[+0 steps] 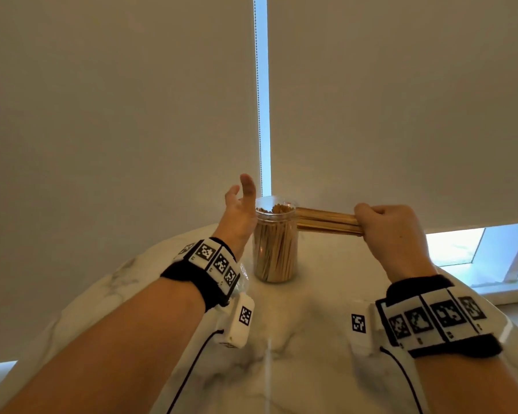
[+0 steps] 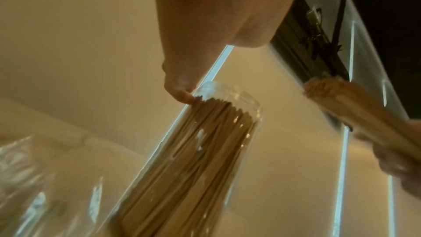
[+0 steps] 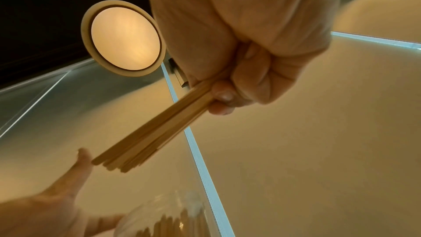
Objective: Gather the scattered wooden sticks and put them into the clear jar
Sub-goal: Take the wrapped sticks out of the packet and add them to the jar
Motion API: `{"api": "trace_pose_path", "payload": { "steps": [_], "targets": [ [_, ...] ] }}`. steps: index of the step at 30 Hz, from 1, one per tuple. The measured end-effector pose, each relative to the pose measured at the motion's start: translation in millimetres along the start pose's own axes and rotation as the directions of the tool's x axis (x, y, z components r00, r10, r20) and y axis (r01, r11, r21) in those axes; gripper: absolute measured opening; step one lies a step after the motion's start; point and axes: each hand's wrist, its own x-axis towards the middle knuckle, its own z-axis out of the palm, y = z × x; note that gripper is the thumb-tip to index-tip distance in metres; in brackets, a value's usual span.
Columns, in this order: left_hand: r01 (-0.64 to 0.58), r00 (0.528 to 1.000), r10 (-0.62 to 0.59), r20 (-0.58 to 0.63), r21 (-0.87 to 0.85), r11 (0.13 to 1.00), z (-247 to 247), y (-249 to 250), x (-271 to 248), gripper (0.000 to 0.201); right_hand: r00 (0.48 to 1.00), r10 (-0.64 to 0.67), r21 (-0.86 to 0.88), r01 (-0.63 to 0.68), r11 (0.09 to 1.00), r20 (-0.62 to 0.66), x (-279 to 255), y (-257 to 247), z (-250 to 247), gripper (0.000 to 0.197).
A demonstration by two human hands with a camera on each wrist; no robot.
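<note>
A clear jar [image 1: 275, 249] stands upright on the marble table [image 1: 317, 309], packed with wooden sticks [image 1: 277, 209]; it also shows in the left wrist view [image 2: 200, 150]. My right hand [image 1: 392, 231] grips a bundle of wooden sticks [image 1: 326, 221] held level, their free ends reaching the jar's rim from the right. The right wrist view shows the same bundle [image 3: 154, 132] clenched in my fist [image 3: 239, 82]. My left hand [image 1: 241, 210] stands open beside the jar's left side, fingers straight and pointing up; a fingertip [image 2: 180, 93] lies by the rim.
Roller blinds [image 1: 117, 115] hang close behind the round table, with a bead chain [image 1: 257, 85] and a bright gap between them. A window sill [image 1: 491, 282] lies at the right. A clear plastic piece [image 2: 34, 186] sits near my left wrist.
</note>
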Motion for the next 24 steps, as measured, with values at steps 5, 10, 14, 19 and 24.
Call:
{"api": "trace_pose_path", "payload": {
  "steps": [5, 10, 14, 19, 24],
  "targets": [
    [-0.038, 0.982, 0.011, 0.189, 0.142, 0.989, 8, -17, 9, 0.139, 0.989, -0.118, -0.108, 0.108, 0.988, -0.092, 50, -48, 2, 0.043],
    [-0.060, 0.994, 0.057, 0.095, 0.028, 0.998, 13, -46, 24, 0.109, 0.961, -0.265, -0.362, 0.275, 0.891, 0.077, 93, -87, 51, 0.038],
    [-0.121, 0.990, 0.121, 0.075, 0.004, 0.993, 15, -53, 23, 0.080, 0.931, -0.282, -0.541, 0.363, 0.759, 0.230, 103, -94, 80, 0.032],
    [-0.113, 0.991, 0.112, 0.078, 0.011, 0.994, 15, -54, 21, 0.085, 0.898, -0.297, -0.651, 0.440, 0.618, 0.325, 105, -93, 88, 0.039],
    [-0.126, 0.988, 0.127, 0.088, -0.017, 0.992, 13, -54, 20, 0.075, 0.759, -0.435, -0.583, 0.650, 0.486, 0.484, 99, -108, 86, 0.042]
  ]
}}
